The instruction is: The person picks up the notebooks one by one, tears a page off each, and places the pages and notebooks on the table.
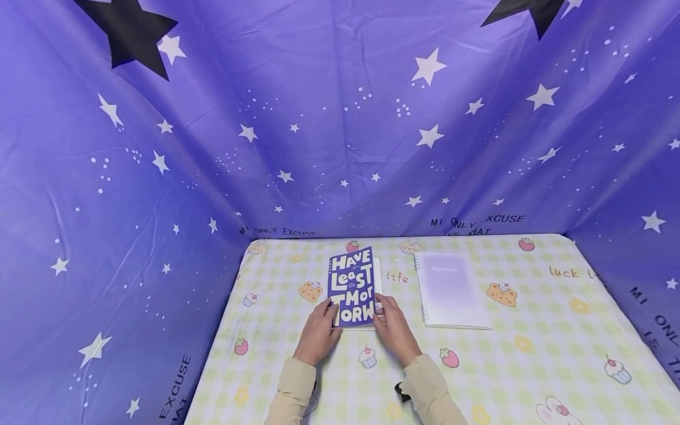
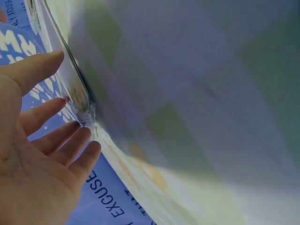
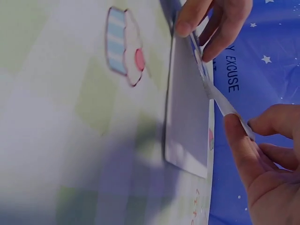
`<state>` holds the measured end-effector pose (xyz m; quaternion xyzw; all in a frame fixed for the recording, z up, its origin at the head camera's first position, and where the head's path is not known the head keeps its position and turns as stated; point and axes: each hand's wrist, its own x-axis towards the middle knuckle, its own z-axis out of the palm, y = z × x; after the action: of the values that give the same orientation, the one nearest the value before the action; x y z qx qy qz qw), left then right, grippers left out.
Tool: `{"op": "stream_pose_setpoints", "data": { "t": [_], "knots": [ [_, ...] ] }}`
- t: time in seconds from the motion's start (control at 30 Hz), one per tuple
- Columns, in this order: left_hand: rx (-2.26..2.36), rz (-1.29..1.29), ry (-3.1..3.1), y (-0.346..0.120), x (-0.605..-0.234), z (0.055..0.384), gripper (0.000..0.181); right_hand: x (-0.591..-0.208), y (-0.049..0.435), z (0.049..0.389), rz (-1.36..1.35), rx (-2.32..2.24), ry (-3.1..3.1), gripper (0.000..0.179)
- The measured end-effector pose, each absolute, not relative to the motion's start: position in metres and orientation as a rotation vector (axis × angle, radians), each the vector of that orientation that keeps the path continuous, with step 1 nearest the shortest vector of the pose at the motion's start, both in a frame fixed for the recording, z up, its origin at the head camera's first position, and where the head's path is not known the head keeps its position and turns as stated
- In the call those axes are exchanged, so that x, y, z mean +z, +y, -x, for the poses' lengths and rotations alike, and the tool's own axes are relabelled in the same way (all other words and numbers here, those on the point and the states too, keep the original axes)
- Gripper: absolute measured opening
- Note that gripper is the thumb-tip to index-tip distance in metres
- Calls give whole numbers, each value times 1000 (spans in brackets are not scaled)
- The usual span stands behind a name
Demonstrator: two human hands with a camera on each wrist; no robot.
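A blue spiral notebook (image 1: 352, 288) with big cream lettering lies on the table in the head view, its front cover raised at the right edge. White pages (image 3: 187, 103) show beneath the cover in the right wrist view. My right hand (image 1: 395, 332) pinches the raised cover's free edge between thumb and fingers. At the notebook's lower left, my left hand (image 1: 319, 332) rests against the bound side. Its fingers (image 2: 51, 140) extend loosely beside the clear coil binding (image 2: 89, 115) in the left wrist view, the thumb near the notebook's bottom edge.
A pale purple spiral notebook (image 1: 454, 289) lies closed to the right of the blue one. Both are on a green-and-white checked tablecloth (image 1: 536, 378) with cartoon prints. A purple star-patterned curtain (image 1: 340, 118) encloses the table's back and sides.
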<state>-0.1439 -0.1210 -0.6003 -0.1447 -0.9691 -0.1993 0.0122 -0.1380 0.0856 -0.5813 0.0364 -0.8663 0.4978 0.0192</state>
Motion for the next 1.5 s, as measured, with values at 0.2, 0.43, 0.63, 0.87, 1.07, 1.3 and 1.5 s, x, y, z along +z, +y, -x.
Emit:
{"op": "stream_pose_setpoints", "data": {
  "t": [0.2, 0.43, 0.63, 0.87, 1.07, 1.3, 1.5],
  "knots": [
    [-640, 440, -3018, -120, -599, 145, 58, -576, 80, 140, -91, 1674, -2616, 52],
    [-645, 441, -3020, -119, -593, 146, 58, -570, 73, 142, -107, 1813, -2503, 49],
    [-648, 472, -2998, -120, -591, 145, 56, -568, 66, 142, -156, 1917, -2432, 49],
    [-738, 485, -2977, -122, -590, 144, 56, -563, 60, 141, -226, 1982, -2422, 55],
    [-804, 486, -2982, -122, -584, 143, 56, -564, 55, 141, -262, 2030, -2419, 58],
    [-842, 539, -2958, -125, -576, 144, 58, -569, 51, 143, -310, 2016, -2445, 59],
    [-934, 610, -2899, -127, -572, 145, 58, -567, 45, 144, -342, 2026, -2449, 61]
  ]
}}
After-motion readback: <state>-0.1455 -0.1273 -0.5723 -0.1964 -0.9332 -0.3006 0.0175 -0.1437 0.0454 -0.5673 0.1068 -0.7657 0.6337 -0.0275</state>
